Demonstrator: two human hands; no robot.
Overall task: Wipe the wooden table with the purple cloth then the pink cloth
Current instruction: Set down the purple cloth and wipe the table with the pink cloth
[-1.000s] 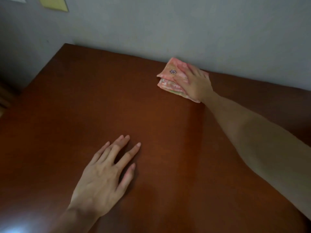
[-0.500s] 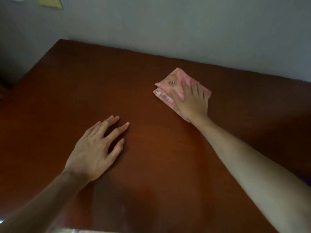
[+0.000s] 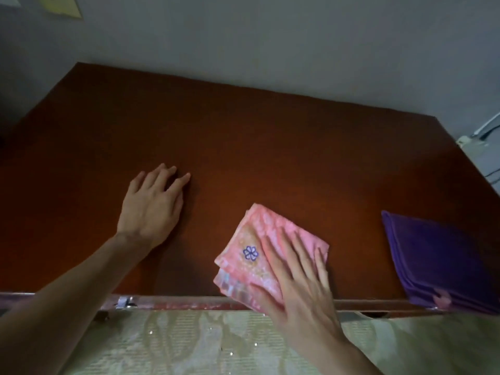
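Pink cloth [image 3: 266,249]: folded square, sits at near edge of worktop [image 3: 270,158], right of centre; near corner overhangs the edge. Right hand [image 3: 300,288] lies flat on top, fingers straight and spread, palm pressing down. No curl, no pinch; grip fully open on the fabric. Hand covers cloth's right/near half.

Left hand [image 3: 153,204]: flat on bare wood, well left of pink cloth, fingers straight, slightly fanned. Grip open, holds nothing.

Purple cloth [image 3: 438,261]: folded, at right near corner of worktop, apart from pink cloth, untouched by either hand. Small pink tag at its near edge.

Nothing between the two cloths or between hands.

Materials: worktop is smooth reddish-brown wood, slight sheen, rectangular, far edge against grey wall [image 3: 270,50]. Pink cloth is woven w/ pale check pattern, small purple flower motif [image 3: 250,253] near its left side, layers visible at the fold. Purple cloth plain, deep-toned, layered edges. Pale patterned fabric [image 3: 189,345] below near edge. Yellow paper [image 3: 61,5] on wall, top left.
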